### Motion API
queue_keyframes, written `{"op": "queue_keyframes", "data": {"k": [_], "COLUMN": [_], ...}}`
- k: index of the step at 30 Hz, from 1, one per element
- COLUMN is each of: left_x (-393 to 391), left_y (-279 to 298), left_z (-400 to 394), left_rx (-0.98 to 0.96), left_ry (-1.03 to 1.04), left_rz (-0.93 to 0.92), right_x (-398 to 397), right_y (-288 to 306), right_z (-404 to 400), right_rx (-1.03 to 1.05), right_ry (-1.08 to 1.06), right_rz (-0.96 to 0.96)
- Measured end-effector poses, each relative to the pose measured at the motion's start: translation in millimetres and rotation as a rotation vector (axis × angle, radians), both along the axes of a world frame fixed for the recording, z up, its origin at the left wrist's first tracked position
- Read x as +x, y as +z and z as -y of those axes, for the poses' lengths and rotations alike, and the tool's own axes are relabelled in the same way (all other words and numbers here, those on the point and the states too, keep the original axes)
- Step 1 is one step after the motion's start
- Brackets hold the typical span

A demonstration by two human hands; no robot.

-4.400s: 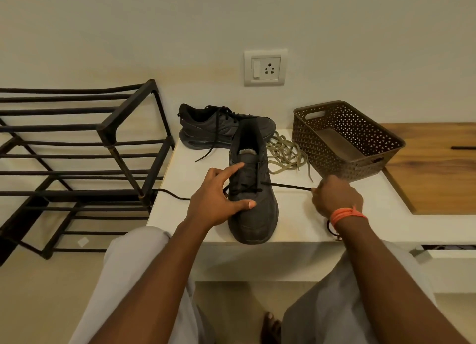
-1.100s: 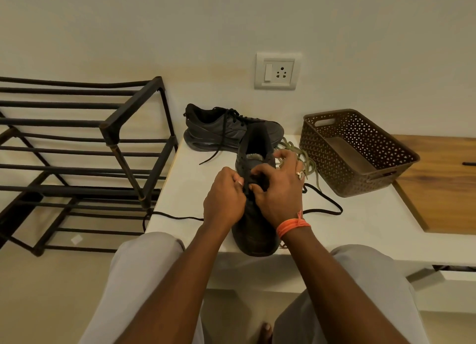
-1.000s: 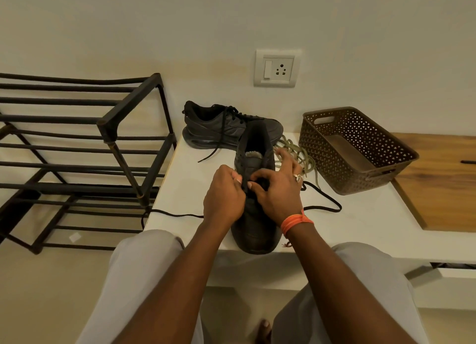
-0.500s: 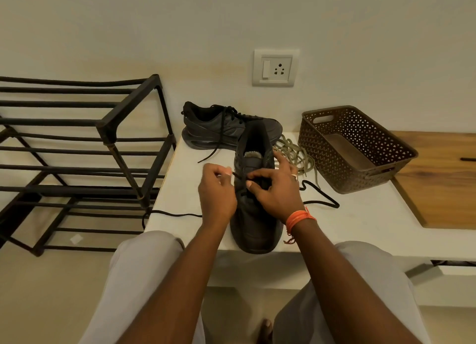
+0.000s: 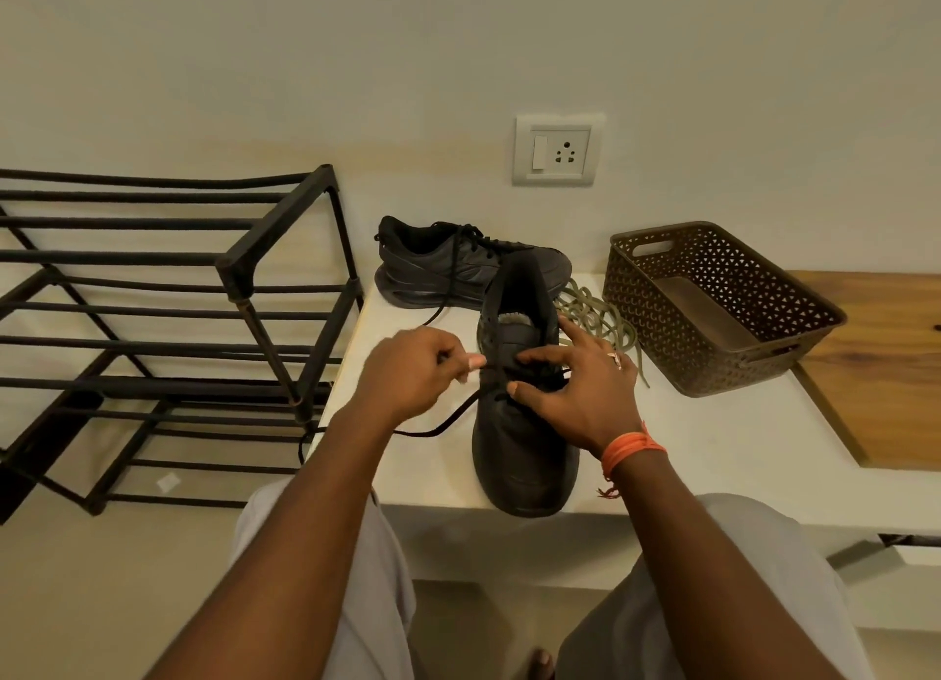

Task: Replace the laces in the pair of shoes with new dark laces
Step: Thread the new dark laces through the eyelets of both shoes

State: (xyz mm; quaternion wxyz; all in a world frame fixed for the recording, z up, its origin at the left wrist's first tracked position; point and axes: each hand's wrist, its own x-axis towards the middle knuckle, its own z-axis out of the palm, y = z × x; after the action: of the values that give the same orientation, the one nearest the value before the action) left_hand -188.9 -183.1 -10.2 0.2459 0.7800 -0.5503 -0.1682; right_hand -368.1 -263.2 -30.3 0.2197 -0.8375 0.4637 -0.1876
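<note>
A black shoe (image 5: pixel 524 455) stands toe toward me at the front edge of the white table (image 5: pixel 713 440). My left hand (image 5: pixel 407 374) pinches the dark lace (image 5: pixel 448 422) just left of the eyelets, and the lace trails down off the table's left side. My right hand (image 5: pixel 575 394) rests on the shoe's lacing area, thumb and forefinger at the crossed laces, other fingers spread. A second black shoe (image 5: pixel 458 267), laced dark, lies sideways at the back. A heap of old olive laces (image 5: pixel 596 323) lies right of the near shoe.
A brown perforated plastic basket (image 5: pixel 713 312) stands at the table's right. A black metal shoe rack (image 5: pixel 168 333) stands on the floor to the left. A wall socket (image 5: pixel 555 149) sits above the table, and a wooden surface (image 5: pixel 886 358) adjoins at the right.
My left hand has drawn the dark lace out to the left, away from the shoe. My right hand has stayed on the lacing area, fingers spreading.
</note>
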Motion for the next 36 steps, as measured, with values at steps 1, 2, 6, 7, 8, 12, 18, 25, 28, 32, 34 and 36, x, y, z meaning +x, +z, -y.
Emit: {"op": "queue_keyframes", "data": {"k": [1,2,6,7,8,12,18,25,28,32,34,36], "left_x": [7,15,38,37,34,-3,5,29,2,-20,-21,-18], "left_y": [-1,-3,-7,-9,-11,-13,-7,-14,-11,-20,-21,-19], "left_z": [1,1,-13,-13,-11,-1,-2,-17,-6,4,5,5], "left_rx": [-0.061,-0.125,-0.164,-0.13,-0.12,-0.018,-0.284,-0.157,-0.137,0.03,0.05,0.038], "left_ry": [0.108,0.26,0.725,0.69,0.608,0.122,0.381,0.608,0.293,0.056,0.034,0.043], "left_rz": [0.057,0.137,0.267,0.276,0.258,0.113,-0.091,-0.01,0.072,0.266,0.303,0.367], "right_x": [-1,-3,-6,-6,-6,-4,-9,-6,-7,-7,-7,-7], "right_y": [1,1,1,1,1,-1,-2,-2,-3,-4,-4,-4], "right_z": [0,1,4,4,4,4,6,6,5,4,5,6], "right_rx": [0.006,0.007,0.015,0.022,0.029,0.051,0.039,0.075,0.096,0.108,0.096,0.089], "right_ry": [-0.005,-0.005,0.031,0.035,0.035,0.035,0.017,0.026,0.043,0.046,0.043,0.036], "right_rz": [-0.003,-0.007,-0.035,-0.036,-0.029,-0.007,0.014,0.061,0.109,0.129,0.124,0.12]}}
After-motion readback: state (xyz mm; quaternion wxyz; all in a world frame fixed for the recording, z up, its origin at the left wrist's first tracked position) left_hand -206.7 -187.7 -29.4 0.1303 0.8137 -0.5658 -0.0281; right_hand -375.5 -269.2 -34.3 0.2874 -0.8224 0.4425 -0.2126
